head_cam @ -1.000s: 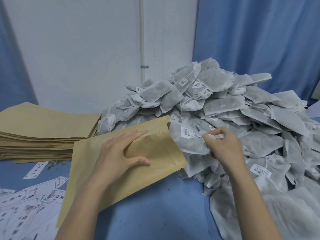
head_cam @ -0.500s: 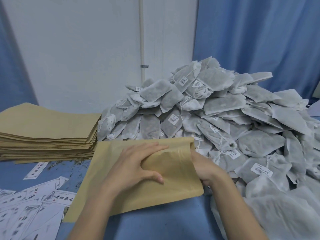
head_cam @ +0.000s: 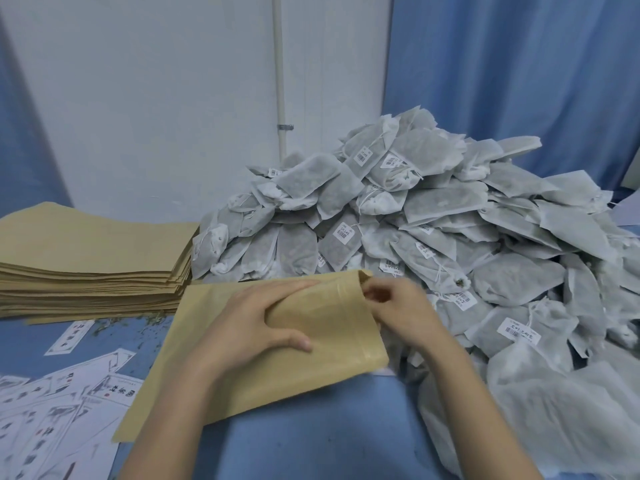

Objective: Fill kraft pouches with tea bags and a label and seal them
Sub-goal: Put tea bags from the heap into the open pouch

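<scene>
A great heap of tea bags point(head_cam: 450, 230) fills the right of the blue table point(head_cam: 311, 438), up against the curtain. Far left sits a stack of kraft pouches point(head_cam: 90, 265), with printed labels point(head_cam: 52, 410) scattered in front of it. Centre stage, one kraft pouch point(head_cam: 329, 327) lies bulging, mouth turned toward the heap. The left hand point(head_cam: 256, 323) grips its middle, fingers over the top, thumb underneath. The right hand point(head_cam: 401, 310) is at the mouth, fingertips curled onto the rim, blurred.
</scene>
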The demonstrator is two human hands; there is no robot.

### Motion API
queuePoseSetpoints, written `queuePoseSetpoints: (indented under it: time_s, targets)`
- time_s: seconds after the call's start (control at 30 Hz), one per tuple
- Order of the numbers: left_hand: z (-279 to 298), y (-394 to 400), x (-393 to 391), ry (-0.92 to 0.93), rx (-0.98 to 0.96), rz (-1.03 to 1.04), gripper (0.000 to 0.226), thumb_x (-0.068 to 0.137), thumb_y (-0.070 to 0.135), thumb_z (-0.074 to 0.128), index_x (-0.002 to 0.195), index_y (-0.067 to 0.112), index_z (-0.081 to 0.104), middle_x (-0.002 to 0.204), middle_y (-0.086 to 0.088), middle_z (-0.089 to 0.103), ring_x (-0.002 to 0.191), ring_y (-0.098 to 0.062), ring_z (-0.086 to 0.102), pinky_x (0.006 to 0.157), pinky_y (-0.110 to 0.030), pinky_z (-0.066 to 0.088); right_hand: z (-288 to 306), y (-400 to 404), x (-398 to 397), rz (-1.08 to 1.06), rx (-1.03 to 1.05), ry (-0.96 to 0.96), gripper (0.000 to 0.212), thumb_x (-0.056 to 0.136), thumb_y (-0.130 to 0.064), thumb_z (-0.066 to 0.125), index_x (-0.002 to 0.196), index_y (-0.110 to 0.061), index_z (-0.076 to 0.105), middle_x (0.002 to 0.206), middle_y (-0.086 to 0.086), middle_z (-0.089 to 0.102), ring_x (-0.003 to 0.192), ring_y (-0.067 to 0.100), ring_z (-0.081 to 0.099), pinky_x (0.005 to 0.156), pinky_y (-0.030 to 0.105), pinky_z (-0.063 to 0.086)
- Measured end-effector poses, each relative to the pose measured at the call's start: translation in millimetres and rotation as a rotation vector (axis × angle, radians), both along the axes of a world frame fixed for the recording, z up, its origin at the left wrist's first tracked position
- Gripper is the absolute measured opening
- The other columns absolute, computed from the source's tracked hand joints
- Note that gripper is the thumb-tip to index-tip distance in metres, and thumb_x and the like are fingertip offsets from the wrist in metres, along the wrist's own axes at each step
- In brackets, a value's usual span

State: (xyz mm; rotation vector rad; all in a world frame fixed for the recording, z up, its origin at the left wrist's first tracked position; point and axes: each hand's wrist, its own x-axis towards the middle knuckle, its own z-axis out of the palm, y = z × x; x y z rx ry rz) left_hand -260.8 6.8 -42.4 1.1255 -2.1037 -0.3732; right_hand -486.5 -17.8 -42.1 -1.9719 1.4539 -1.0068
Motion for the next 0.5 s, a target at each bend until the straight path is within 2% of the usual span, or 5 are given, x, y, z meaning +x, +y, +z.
queuePoseSetpoints:
  time_s: [0.13, 0.23, 0.3, 0.37, 0.5]
  targets:
    - [8, 2, 7, 0.055, -0.036, 0.047, 0.068, 0.051, 0.047, 0.081, 0.107, 0.070, 0.050, 0.115, 0.046, 0.051, 0.112, 0.019, 0.045, 0.090, 0.000, 0.030, -19, -8, -19, -0.286, -0.076, 0.409, 0.037, 0.078, -0.026, 0.067, 0.113, -0.022, 0.055, 0.119, -0.002, 0.048, 0.109, 0.016, 0.047, 0.081, 0.022, 0.036]
    - [15, 4, 6, -0.053, -0.055, 0.017, 0.065, 0.052, 0.047, 0.085, 0.111, 0.058, 0.059, 0.115, 0.035, 0.059, 0.111, 0.010, 0.052, 0.097, -0.017, 0.037, -30, -11, -13, -0.249, -0.062, 0.563, 0.047, 0.078, -0.033, 0.068, 0.120, -0.020, 0.051, 0.122, 0.000, 0.045, 0.114, 0.018, 0.045, 0.088, 0.029, 0.044]
    - [16, 5, 5, -0.066, -0.062, 0.017, 0.064, 0.055, 0.040, 0.086, 0.112, 0.052, 0.059, 0.113, 0.030, 0.062, 0.109, 0.007, 0.053, 0.098, -0.021, 0.039, -25, -9, -11, -0.245, -0.025, 0.546, 0.038, 0.079, -0.028, 0.067, 0.115, -0.020, 0.056, 0.117, 0.001, 0.052, 0.104, 0.019, 0.053, 0.083, 0.031, 0.047]
    - [16, 8, 7, -0.032, -0.045, 0.036, 0.067, 0.057, 0.030, 0.088, 0.108, 0.059, 0.056, 0.113, 0.037, 0.058, 0.110, 0.013, 0.049, 0.096, -0.010, 0.034, -19, -5, -14, -0.271, -0.027, 0.464, 0.031, 0.079, -0.027, 0.068, 0.109, -0.020, 0.062, 0.109, 0.003, 0.061, 0.098, 0.020, 0.057, 0.078, 0.028, 0.045]
    - [12, 14, 20, 0.055, -0.026, 0.081, 0.072, 0.056, 0.022, 0.089, 0.100, 0.069, 0.054, 0.111, 0.048, 0.051, 0.107, 0.023, 0.045, 0.085, 0.003, 0.029, 5, 10, -36, -0.453, -0.175, 0.070, 0.031, 0.082, -0.031, 0.067, 0.108, -0.017, 0.060, 0.098, 0.007, 0.068, 0.090, 0.028, 0.063, 0.078, 0.032, 0.045]
